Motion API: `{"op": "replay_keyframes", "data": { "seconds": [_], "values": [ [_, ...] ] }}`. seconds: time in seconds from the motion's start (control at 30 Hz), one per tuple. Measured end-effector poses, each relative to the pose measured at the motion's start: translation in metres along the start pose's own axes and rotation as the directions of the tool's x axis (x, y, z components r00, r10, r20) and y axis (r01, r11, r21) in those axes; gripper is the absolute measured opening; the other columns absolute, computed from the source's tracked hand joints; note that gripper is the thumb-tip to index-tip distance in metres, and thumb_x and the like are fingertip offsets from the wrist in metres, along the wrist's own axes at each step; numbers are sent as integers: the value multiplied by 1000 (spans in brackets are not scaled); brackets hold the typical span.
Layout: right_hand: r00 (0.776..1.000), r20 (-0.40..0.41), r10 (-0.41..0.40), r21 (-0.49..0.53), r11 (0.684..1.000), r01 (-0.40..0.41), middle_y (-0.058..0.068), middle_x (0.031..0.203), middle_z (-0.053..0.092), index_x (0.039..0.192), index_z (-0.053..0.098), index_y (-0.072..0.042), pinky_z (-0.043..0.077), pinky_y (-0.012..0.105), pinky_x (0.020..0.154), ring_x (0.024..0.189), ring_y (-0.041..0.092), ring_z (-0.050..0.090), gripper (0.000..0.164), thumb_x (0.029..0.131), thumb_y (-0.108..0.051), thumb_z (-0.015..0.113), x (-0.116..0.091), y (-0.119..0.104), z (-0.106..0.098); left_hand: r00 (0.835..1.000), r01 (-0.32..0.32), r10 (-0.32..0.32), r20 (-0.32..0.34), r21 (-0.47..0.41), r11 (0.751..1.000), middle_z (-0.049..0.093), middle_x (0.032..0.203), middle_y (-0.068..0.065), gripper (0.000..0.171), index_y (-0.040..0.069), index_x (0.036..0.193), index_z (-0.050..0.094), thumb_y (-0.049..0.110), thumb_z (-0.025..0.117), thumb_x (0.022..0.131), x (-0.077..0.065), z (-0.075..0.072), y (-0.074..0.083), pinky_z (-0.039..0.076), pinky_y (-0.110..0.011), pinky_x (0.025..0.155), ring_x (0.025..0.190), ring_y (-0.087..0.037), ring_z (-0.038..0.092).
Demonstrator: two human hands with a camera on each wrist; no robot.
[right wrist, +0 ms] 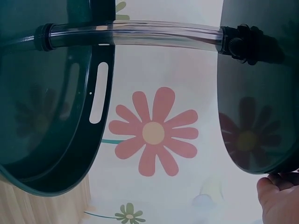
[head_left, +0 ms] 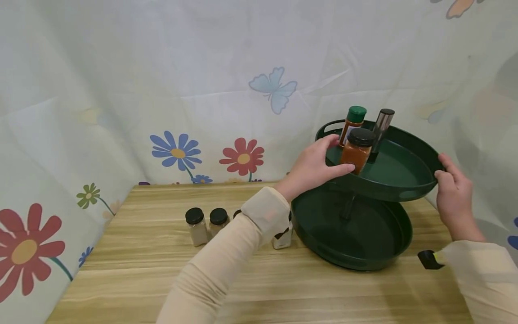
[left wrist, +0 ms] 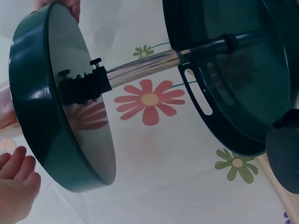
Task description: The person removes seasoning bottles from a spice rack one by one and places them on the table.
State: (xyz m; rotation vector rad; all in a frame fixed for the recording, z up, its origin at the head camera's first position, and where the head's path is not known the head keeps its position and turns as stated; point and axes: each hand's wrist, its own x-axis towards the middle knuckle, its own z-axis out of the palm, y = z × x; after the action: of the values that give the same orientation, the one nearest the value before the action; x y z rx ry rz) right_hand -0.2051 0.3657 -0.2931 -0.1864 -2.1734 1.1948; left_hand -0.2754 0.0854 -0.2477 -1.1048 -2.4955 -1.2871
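Note:
A dark green two-tier round stand (head_left: 352,263) has a clear centre post (head_left: 381,128) with a black cap. My right hand (head_left: 457,198) grips the right rim of its upper tray (head_left: 404,162), thumb and fingers on the edge. Beside a square jar of orange-red spice (head_left: 355,155) with a black lid, my left hand (head_left: 313,166) spreads its fingers and thumb, the thumb overlapping the jar's lower front. Behind that jar stands a green-capped spice bottle (head_left: 355,118). In the left wrist view, the left fingers (left wrist: 16,163) are near the upper tray's outer wall.
Several black-lidded jars of pale spice (head_left: 195,225) stand in a row on the wooden table (head_left: 121,270), some hidden behind the left sleeve. The lower tray (head_left: 344,238) sits on the table. A flower-printed cloth (head_left: 202,90) hangs behind.

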Motion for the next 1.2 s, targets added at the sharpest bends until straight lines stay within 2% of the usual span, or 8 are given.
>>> {"op": "replay_keyframes", "data": {
  "seconds": [0.13,0.27,0.43,0.67,0.97,1.2],
  "values": [
    [1000,-6,6,7,1000,-6,-1,147,23,140,26,-10,7,28,110,132,4,14,47,93,-17,25,0,0,1,999,26,-25,-20,75,997,49,129,1,71,12,134,37,48,63,79,3,6,5,41,-26,93,113,-11,46],
    [1000,-24,15,4,1000,-15,0,147,25,139,28,-10,8,27,110,131,4,16,47,92,-17,25,1,0,2,998,48,-41,-51,162,986,56,114,5,66,15,126,45,55,61,77,5,12,11,45,-23,83,100,-9,51],
    [1000,-19,14,0,1000,-14,1,147,24,139,27,-9,7,28,110,131,4,16,47,93,-17,24,1,-1,2,995,65,-45,-94,230,971,56,98,9,59,17,115,50,60,59,76,7,20,16,46,-19,72,89,-6,51],
    [1000,-8,15,3,1000,-15,2,148,22,140,25,-9,6,29,110,132,5,14,48,93,-17,23,0,-1,1,985,115,-69,-159,307,945,55,95,9,58,16,110,52,63,55,76,8,29,21,44,-20,71,87,-6,49],
    [1000,-19,22,6,1000,-22,2,148,23,139,27,-8,7,28,110,131,4,15,48,93,-17,24,0,-3,2,967,157,-77,-245,325,933,56,87,9,55,18,99,53,67,55,73,11,38,20,42,-21,68,82,-8,49],
    [1000,-18,18,11,1000,-18,2,148,23,140,26,-10,7,29,110,132,4,15,48,93,-17,24,0,-1,3,964,123,-51,-263,264,957,57,86,9,52,17,98,54,62,59,74,13,40,16,41,-21,70,81,-6,48]
  ]
}}
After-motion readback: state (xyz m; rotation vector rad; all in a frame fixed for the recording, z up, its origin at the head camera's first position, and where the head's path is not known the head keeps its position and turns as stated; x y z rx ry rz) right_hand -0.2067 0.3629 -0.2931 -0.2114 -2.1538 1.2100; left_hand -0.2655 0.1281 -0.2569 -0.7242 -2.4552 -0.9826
